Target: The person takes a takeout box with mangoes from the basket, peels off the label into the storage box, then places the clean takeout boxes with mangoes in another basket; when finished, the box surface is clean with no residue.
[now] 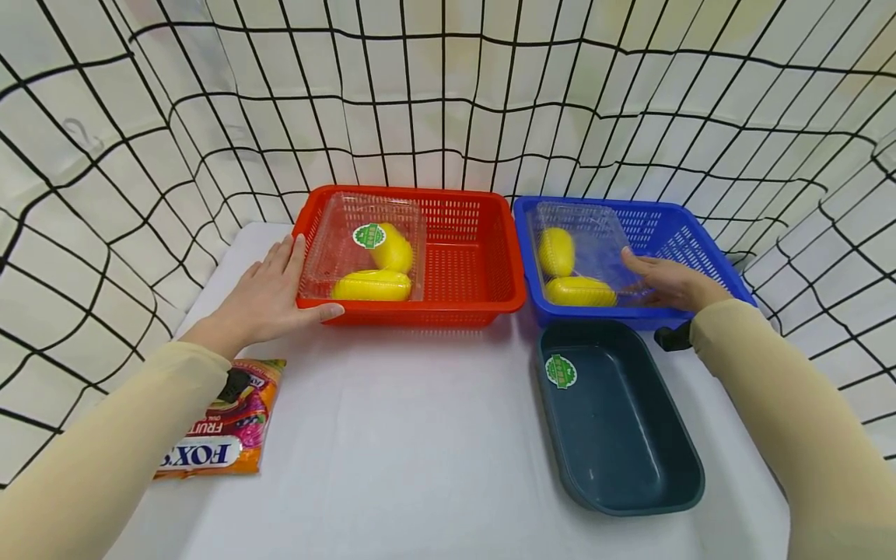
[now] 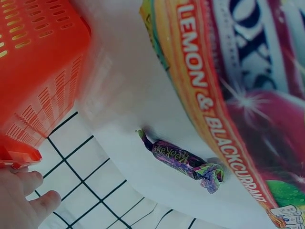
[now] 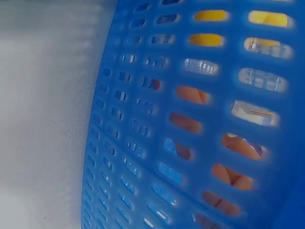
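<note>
My left hand [image 1: 269, 292] rests on the left rim of the red basket [image 1: 462, 313], its fingers straight and the thumb along the front rim. Inside that basket, at its left, lies a clear plastic box [image 1: 318, 257] with a green label and two yellow mango-like fruits [image 1: 372, 286]. Reaching into the blue basket [image 1: 560, 313], my right hand [image 1: 665, 281] grips the right end of another clear box [image 1: 595, 233], which holds two yellow fruits [image 1: 579, 292]. In the right wrist view, fingers [image 3: 190, 95] show through the basket's slots beside the box; their tips are partly hidden.
A dark teal tray [image 1: 623, 420] with a green label stands before the blue basket. An orange Fox's sweets bag [image 1: 238, 428] lies at the left, partly under my forearm. A purple wrapped candy [image 2: 176, 157] lies near it. Black netting [image 1: 441, 101] surrounds the white table [image 1: 392, 435].
</note>
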Demonstrator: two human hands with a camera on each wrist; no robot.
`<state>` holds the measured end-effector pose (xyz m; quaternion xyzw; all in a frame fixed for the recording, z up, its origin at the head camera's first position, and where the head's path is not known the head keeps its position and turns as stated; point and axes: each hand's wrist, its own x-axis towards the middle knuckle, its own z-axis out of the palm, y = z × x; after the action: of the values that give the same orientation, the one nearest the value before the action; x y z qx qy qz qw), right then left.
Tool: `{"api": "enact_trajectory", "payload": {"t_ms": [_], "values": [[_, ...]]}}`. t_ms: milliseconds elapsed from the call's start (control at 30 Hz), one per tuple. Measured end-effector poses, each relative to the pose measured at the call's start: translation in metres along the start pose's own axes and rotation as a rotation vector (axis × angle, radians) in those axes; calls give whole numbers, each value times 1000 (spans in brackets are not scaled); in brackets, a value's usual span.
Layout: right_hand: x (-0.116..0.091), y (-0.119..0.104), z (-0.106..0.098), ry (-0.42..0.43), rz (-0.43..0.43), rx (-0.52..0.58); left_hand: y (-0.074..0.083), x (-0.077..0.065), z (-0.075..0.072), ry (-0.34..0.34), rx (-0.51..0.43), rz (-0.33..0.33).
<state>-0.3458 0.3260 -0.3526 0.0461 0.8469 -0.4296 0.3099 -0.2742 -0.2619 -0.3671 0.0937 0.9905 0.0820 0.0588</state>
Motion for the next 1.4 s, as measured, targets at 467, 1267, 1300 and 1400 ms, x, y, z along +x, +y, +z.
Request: {"api": "enact_trajectory", "payload": {"t_ms": [467,1267,1300,1400], "values": [[-12,-28,-2,210,-97,-227,-14,-2,-2,-9,0,-16],[29,-200,133,100,-374,-381,-9,0,2,5,-33,-17],[33,-205,138,81,-360,-373,-8,0,2,7,-35,-15],[45,-219,151,32,-290,-334,-4,1,2,9,-38,-4]]}}
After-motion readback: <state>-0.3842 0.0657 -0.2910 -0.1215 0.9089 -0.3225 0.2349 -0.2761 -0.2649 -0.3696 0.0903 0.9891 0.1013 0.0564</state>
